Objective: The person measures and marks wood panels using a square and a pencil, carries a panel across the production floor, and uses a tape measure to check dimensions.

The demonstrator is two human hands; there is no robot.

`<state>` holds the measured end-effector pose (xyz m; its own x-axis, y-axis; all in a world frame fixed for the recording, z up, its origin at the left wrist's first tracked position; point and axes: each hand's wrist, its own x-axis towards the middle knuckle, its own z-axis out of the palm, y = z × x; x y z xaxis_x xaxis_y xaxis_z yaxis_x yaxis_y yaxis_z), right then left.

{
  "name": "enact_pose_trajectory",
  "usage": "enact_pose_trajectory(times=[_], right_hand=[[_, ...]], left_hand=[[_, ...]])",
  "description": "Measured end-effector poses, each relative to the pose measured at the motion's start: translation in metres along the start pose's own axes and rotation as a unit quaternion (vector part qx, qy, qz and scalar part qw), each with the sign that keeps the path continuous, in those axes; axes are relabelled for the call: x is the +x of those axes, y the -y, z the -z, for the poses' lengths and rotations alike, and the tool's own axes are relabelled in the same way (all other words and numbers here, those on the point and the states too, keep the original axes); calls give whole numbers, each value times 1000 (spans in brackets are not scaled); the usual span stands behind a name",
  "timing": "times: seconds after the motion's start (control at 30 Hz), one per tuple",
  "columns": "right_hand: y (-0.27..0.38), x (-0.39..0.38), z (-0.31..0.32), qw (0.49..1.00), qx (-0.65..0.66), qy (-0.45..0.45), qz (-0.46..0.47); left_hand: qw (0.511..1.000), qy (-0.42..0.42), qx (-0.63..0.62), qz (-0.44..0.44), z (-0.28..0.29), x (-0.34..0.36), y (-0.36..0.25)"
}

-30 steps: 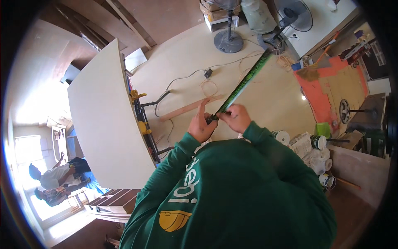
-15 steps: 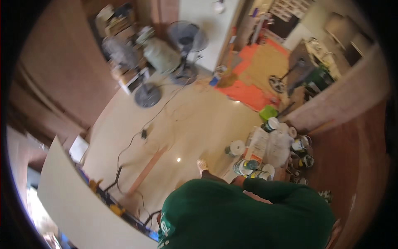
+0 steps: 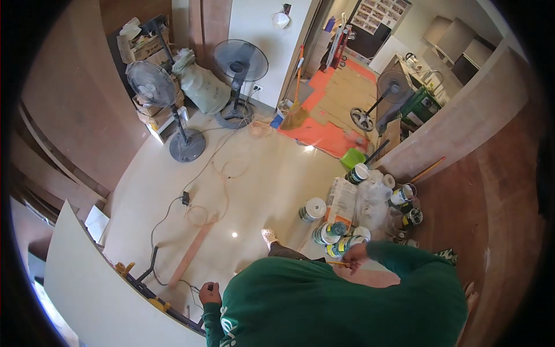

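Observation:
My right hand (image 3: 354, 257) is in front of my body, near the paint buckets. Its fingers close on a thin yellow stick (image 3: 335, 262) that points left; its exact kind is too small to tell. At my left side, my left hand (image 3: 210, 293) hangs with curled fingers, close to a cable and the pale board. Whatever it may hold is hidden. Closest to my right hand are a yellow-and-green paint bucket (image 3: 337, 248) and another bucket (image 3: 325, 233) with a green-topped container on it.
A large pale board (image 3: 87, 277) on a black-and-yellow frame stands at left. Standing fans (image 3: 186, 147) and a stuffed sack (image 3: 202, 87) are at the back. A cable (image 3: 185, 198) and a reddish strip (image 3: 193, 251) lie on the floor. Wrapped packs (image 3: 341, 199) lie among the buckets.
My right hand has come into clear view with the thin yellow stick. My left hand has appeared at my left side. The view has shifted and become sharper.

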<state>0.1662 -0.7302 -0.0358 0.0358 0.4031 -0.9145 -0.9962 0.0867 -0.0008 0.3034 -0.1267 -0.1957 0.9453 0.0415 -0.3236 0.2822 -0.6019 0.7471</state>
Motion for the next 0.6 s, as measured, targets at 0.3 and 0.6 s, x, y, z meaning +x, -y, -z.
enact_pose_trajectory(times=[0.3, 0.6], right_hand=[[-74, 29, -85, 879, -398, -261, 18], [47, 109, -10, 702, -608, -354, 106]], left_hand=[[998, -4, -33, 60, 19, -20, 5], [996, -39, -75, -6, 25, 10, -2]])
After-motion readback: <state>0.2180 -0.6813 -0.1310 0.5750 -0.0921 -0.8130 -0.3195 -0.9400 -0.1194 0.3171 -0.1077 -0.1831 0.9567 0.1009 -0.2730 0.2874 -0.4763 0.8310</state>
